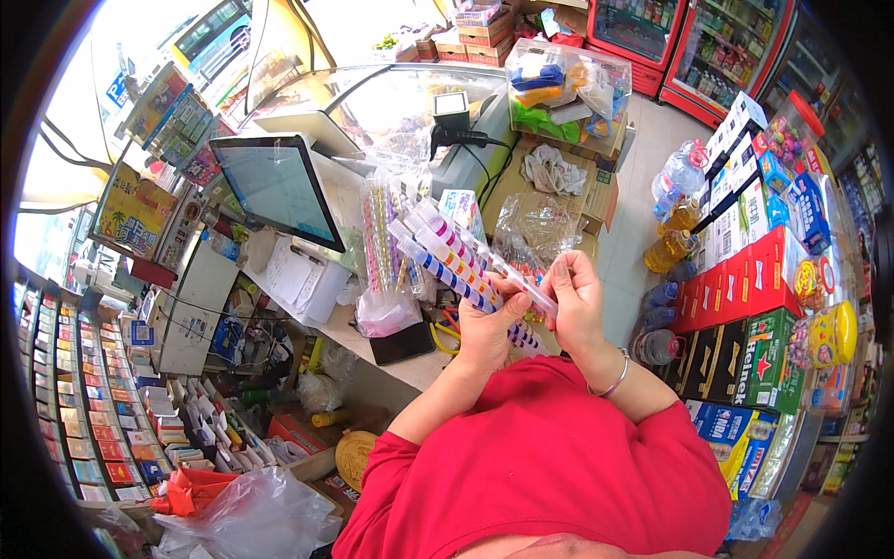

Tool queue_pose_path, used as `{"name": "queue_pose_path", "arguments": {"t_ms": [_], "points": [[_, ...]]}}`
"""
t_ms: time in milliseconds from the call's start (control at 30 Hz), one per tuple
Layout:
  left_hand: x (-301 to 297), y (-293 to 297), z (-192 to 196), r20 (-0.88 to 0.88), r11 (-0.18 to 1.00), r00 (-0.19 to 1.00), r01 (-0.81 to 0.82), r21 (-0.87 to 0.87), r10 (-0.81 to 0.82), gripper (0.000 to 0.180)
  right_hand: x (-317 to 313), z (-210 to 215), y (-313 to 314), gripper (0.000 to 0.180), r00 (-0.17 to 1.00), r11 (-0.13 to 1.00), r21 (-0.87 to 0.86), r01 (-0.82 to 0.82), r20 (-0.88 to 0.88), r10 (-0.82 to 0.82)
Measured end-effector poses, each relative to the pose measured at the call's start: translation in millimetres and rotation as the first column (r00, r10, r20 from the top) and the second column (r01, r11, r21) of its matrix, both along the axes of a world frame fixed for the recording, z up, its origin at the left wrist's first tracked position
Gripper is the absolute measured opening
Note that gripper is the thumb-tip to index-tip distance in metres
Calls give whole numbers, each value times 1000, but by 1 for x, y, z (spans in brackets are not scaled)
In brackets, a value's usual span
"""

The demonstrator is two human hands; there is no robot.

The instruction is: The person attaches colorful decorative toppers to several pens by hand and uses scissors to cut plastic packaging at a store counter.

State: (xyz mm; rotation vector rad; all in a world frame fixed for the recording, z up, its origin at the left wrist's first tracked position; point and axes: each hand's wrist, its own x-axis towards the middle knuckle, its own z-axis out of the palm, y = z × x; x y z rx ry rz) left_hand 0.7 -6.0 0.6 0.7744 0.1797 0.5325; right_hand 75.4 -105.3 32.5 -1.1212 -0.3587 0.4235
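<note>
Several long, slim clear plastic tubes (450,268) with coloured patches and pale caps fan out from my left hand (491,334). Its fingers are wrapped round their lower part, and the capped ends point away to the upper left. My right hand (575,296), a bangle on its wrist, pinches the near end of a whitish tube (529,291) beside the bundle. What fills the tubes is too small to tell. Just left of them, a clear bag (380,224) of similar patterned sticks stands on the counter.
A monitor (279,186) stands left on the counter (424,371). Beyond my hands lie crumpled clear wrapping (533,228) and a clear bin (568,93) of goods. Stacked cartons (736,279) and jars line the right side; a plastic bag (251,512) lies low left.
</note>
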Motion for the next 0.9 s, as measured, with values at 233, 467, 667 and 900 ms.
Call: {"name": "queue_pose_path", "arguments": {"t_ms": [233, 467, 667, 900], "points": [[2, -2, -1, 48, 999, 999, -3, -53, 6, 26, 4, 5, -3, 19, 844, 967, 123, -223, -472, 255], [-1, 6, -7, 94, 997, 996, 3, 78, -10, 29, 8, 5, -8, 18, 684, 905, 246, -347, -593, 424], [-1, 1, 4, 146, 998, 989, 10, 66, -20, 30, 7, 3, -7, 14, 765, 920, 173, -351, -514, 388], [-2, 3, 7, 83, 998, 996, -29, 50, 24, 32, 5, -6, -1, 17, 998, 1000, 20, 5, -70, -4]]}}
